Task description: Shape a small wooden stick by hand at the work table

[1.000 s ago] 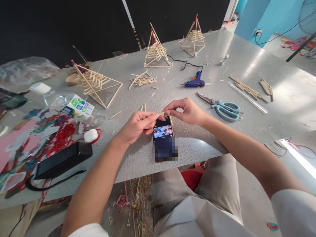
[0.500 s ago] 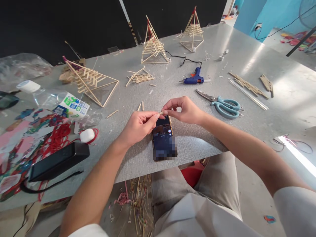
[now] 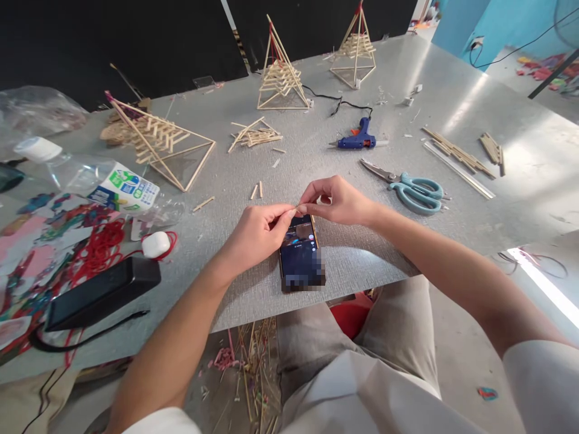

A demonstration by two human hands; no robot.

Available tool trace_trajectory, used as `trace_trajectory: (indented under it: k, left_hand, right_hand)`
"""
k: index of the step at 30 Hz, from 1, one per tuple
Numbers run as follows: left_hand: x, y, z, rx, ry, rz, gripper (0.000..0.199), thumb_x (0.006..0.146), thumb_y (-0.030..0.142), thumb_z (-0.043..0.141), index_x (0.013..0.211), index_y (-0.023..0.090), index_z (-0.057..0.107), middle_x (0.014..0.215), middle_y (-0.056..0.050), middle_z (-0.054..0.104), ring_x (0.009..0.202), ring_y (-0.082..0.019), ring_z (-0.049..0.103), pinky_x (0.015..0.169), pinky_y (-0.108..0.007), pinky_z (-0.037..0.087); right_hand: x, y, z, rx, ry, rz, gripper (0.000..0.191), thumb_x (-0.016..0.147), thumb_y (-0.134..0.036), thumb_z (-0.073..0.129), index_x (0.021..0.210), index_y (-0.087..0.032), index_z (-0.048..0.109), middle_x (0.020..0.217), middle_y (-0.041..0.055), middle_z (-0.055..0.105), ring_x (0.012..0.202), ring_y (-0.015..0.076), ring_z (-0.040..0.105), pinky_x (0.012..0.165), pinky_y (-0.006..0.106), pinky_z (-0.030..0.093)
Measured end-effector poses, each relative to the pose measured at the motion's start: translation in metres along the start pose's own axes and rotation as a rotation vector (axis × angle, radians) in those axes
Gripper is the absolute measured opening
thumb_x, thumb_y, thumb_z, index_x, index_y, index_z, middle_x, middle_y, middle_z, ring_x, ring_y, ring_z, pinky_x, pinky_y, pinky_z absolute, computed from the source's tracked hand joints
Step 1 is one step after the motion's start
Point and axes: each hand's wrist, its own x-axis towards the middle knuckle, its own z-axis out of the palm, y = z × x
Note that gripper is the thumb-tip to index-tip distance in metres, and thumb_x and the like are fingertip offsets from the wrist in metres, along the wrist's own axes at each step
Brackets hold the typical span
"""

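Pale sliver between pinched left fingers and right fingers, mostly hidden, direction and long axis unclear

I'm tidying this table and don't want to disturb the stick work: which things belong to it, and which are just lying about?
Likely part of it:
tiny piece the left hand and right hand pinch
loose sticks
stick pyramids
glue gun
scissors
clear rods
perhaps red cord

Seemingly just lying about:
phone, under the hands
bottle
white case
black box with strap
plastic bag
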Motion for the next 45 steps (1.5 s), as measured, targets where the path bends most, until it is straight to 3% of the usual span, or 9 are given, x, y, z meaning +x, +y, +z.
trace_trajectory:
  k: [7, 11, 17, 24, 29, 32, 36, 45]
  left_hand:
    - [0.003, 0.006, -0.010, -0.030, -0.055, -0.033, 0.036, 0.102, 0.042, 0.056, 0.093, 0.014, 0.077, 0.063, 0.001, 0.054, 0.059, -0.013, 0.042, 0.054, -0.024, 0.031]
    - [0.004, 0.006, -0.018, -0.064, -0.105, -0.013, 0.036, 0.104, 0.038, 0.053, 0.109, 0.013, 0.078, 0.067, 0.001, 0.055, 0.060, -0.012, 0.045, 0.057, -0.023, 0.036]
    - [0.002, 0.000, -0.010, 0.095, 0.002, 0.053, 0.038, 0.105, 0.038, 0.053, 0.110, 0.012, 0.080, 0.075, -0.004, 0.067, 0.066, -0.014, 0.054, 0.060, -0.023, 0.041]
    - [0.003, -0.006, -0.005, 0.120, -0.015, 0.055, 0.040, 0.104, 0.037, 0.051, 0.111, 0.011, 0.080, 0.079, -0.006, 0.074, 0.073, -0.017, 0.063, 0.066, -0.025, 0.050]
    - [0.004, -0.007, -0.006, 0.071, -0.032, 0.024, 0.038, 0.103, 0.037, 0.052, 0.110, 0.013, 0.080, 0.085, -0.007, 0.075, 0.072, -0.016, 0.061, 0.065, -0.026, 0.047]
    - [0.005, -0.003, -0.009, -0.018, -0.039, -0.014, 0.037, 0.103, 0.037, 0.053, 0.109, 0.013, 0.079, 0.078, -0.004, 0.068, 0.064, -0.013, 0.052, 0.059, -0.025, 0.039]
    - [0.007, -0.001, -0.015, -0.209, -0.104, -0.092, 0.038, 0.103, 0.042, 0.054, 0.105, 0.012, 0.077, 0.057, 0.005, 0.041, 0.052, -0.010, 0.034, 0.052, -0.025, 0.029]
    - [0.013, -0.010, -0.022, -0.310, -0.132, -0.145, 0.037, 0.102, 0.049, 0.060, 0.085, 0.017, 0.067, 0.054, 0.006, 0.039, 0.050, -0.010, 0.034, 0.051, -0.024, 0.029]
  right_hand:
    - [0.005, 0.002, -0.002, 0.106, -0.017, -0.022, 0.036, 0.085, -0.049, 0.082, 0.090, -0.013, 0.077, 0.085, 0.0067, 0.080, 0.068, 0.0103, 0.061, 0.064, 0.027, 0.042]
    - [0.006, 0.002, -0.009, 0.208, -0.037, -0.021, 0.035, 0.089, -0.047, 0.077, 0.098, -0.013, 0.078, 0.096, 0.0109, 0.083, 0.078, 0.0134, 0.068, 0.071, 0.028, 0.048]
    - [0.005, 0.004, -0.007, 0.013, 0.027, -0.086, 0.031, 0.090, -0.045, 0.076, 0.093, -0.014, 0.080, 0.084, 0.0053, 0.080, 0.068, 0.0105, 0.059, 0.064, 0.028, 0.040]
    - [0.001, 0.006, 0.005, -0.111, 0.088, -0.125, 0.021, 0.090, -0.036, 0.074, 0.090, -0.015, 0.078, 0.083, 0.0036, 0.077, 0.072, 0.0126, 0.060, 0.069, 0.029, 0.041]
    - [-0.001, 0.006, 0.008, -0.143, 0.123, -0.123, 0.017, 0.090, -0.032, 0.075, 0.087, -0.016, 0.078, 0.085, 0.0042, 0.078, 0.072, 0.0126, 0.061, 0.072, 0.029, 0.044]
    - [0.001, 0.005, 0.005, -0.089, 0.113, -0.135, 0.020, 0.090, -0.035, 0.075, 0.088, -0.016, 0.079, 0.084, 0.0039, 0.079, 0.072, 0.0124, 0.061, 0.069, 0.029, 0.041]
    - [0.002, 0.002, -0.003, -0.034, 0.019, -0.137, 0.027, 0.095, -0.040, 0.070, 0.099, -0.017, 0.083, 0.090, 0.0054, 0.083, 0.071, 0.0123, 0.061, 0.064, 0.028, 0.039]
    - [0.004, 0.005, -0.004, -0.025, -0.005, -0.145, 0.028, 0.098, -0.032, 0.062, 0.110, -0.016, 0.082, 0.095, 0.0071, 0.083, 0.078, 0.0144, 0.069, 0.066, 0.028, 0.045]
